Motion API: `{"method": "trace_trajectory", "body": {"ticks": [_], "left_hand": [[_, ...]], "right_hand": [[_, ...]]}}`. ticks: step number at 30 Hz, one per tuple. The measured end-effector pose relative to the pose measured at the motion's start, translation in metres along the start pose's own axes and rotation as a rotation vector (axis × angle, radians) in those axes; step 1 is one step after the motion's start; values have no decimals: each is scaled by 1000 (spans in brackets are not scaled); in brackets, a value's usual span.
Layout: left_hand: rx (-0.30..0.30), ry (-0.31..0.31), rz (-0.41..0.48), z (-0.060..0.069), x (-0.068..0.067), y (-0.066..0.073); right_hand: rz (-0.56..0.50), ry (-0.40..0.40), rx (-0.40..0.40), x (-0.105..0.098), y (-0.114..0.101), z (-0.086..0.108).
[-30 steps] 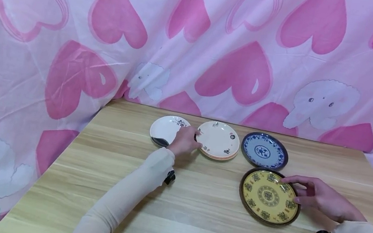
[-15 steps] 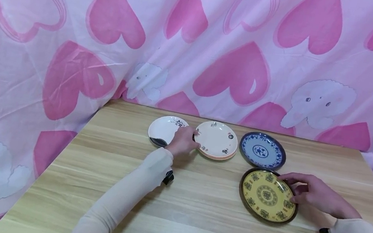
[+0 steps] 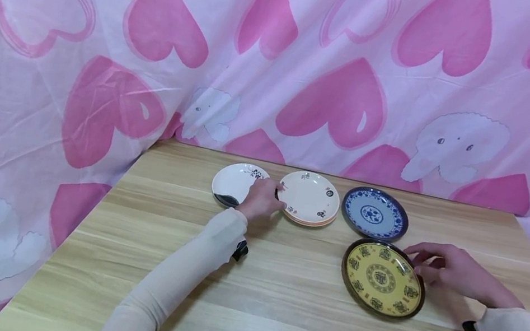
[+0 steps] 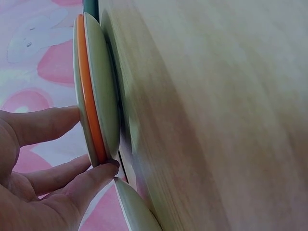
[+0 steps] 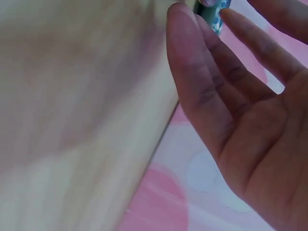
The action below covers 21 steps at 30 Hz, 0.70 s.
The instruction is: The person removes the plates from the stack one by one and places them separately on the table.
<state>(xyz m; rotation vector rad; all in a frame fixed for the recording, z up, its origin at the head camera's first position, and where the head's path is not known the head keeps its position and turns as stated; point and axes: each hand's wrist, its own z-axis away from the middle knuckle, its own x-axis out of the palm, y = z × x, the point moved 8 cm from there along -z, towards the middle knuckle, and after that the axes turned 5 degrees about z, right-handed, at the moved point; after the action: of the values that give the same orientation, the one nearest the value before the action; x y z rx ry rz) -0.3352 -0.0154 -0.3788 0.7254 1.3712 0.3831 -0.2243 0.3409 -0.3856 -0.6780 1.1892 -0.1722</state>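
A wooden table (image 3: 269, 319) with pale, streaky grain running side to side fills the lower scene. Pink cloth (image 3: 230, 64) hangs behind its far edge and down the left, wrinkled and softly folded, printed with deep-pink hearts (image 3: 337, 102) and fluffy white animals (image 3: 456, 147) (the hearts are mostly tipped upside down).

Taking the table's middle as the clock's centre, a stack of cream plates (image 3: 311, 200) with an orange layer lies at 12. A white plate (image 3: 234, 182) with a dark sprig sits near 11, a blue-and-white plate (image 3: 372, 213) between 1 and 2, and a yellow plate (image 3: 381, 278) with a dark brown rim at 3. Whether the blue and yellow rims touch cannot be told.

A person in pale sleeves (image 3: 189, 268) reaches in. The left hand (image 3: 260, 199) pinches the cream stack at its 9 o'clock edge. The right hand (image 3: 460, 275), fingers loosely bent and parted around nothing, is at the yellow plate's 2 o'clock rim; contact there is unclear.
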Motion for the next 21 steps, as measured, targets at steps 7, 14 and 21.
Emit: {"method": "trace_trajectory", "body": {"ticks": [7,14,21], "left_hand": [[4,3,-1,-1,1,2],[10,7,0,-1,3,2],[6,25,-9,0,0,2]], "right_hand": [[107,6,-6,-24,-16,-12],[148,33,-24,-36,-40,-25],[127,40,-23,-35,-58,-41]]}}
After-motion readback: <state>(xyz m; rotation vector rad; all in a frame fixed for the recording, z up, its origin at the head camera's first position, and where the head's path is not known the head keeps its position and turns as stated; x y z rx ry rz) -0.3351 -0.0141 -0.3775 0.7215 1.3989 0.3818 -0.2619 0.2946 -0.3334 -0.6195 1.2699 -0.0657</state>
